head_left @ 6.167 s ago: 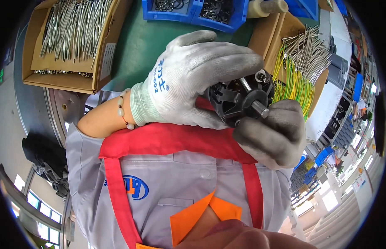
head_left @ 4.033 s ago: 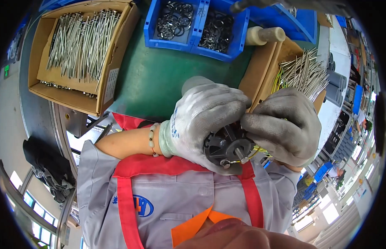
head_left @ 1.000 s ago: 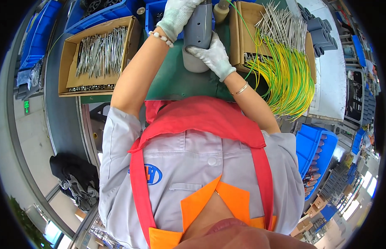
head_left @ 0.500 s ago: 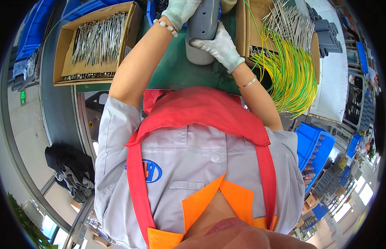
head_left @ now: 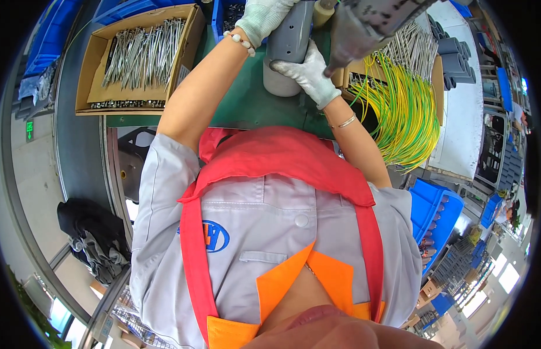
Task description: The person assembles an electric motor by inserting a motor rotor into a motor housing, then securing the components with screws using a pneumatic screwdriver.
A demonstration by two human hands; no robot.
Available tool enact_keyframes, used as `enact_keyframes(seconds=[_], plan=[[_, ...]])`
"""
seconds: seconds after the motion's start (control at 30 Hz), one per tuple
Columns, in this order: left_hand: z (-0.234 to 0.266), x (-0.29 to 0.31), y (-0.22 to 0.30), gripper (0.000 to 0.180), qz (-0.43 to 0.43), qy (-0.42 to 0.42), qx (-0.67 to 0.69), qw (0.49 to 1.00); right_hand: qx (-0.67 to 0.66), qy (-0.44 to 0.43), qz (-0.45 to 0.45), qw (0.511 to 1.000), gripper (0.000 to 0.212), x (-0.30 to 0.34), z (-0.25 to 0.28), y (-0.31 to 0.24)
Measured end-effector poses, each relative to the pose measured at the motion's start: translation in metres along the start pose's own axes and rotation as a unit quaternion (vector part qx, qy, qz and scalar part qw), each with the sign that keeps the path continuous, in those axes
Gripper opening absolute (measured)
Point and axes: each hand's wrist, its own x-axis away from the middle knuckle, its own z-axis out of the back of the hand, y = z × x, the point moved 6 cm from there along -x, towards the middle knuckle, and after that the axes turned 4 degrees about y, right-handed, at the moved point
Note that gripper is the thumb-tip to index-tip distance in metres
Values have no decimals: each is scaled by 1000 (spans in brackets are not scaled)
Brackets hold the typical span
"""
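A dark grey tube (head_left: 289, 42) with small holes in its side stands at the top middle, above a lighter grey round base (head_left: 280, 84). My left hand (head_left: 263, 18), in a white knit glove, grips the tube's upper left side; some of its fingertips run out of the picture. My right hand (head_left: 310, 74), gloved too, wraps the lower right side, its soiled thumb lying across the tube near the base. A blurred dark grey object with a tapering end (head_left: 372, 26) hangs just right of the tube, close over my right hand; its kind is unclear.
On the left sits a cardboard box of metal rods (head_left: 143, 55). To the right, yellow-green wires (head_left: 398, 110) spill from another box with more metal rods (head_left: 413, 49). Grey tubes (head_left: 455, 55) lie beyond. The green worktop (head_left: 224, 104) ends near my apron.
The blurred dark grey object has come into view at the upper right, partly covering the right-hand box. Both hands keep hold of the tube, and the view has shifted slightly.
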Motion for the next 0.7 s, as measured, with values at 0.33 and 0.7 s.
enact_keyframes(seconds=[0.33, 0.7], plan=[[-8, 10, 13, 29, 13, 36, -20, 999, 170, 112, -3, 979, 111, 2, 9, 4], [-4, 12, 16, 35, -7, 47, -58, 997, 195, 124, -18, 973, 105, 13, 1, -21]])
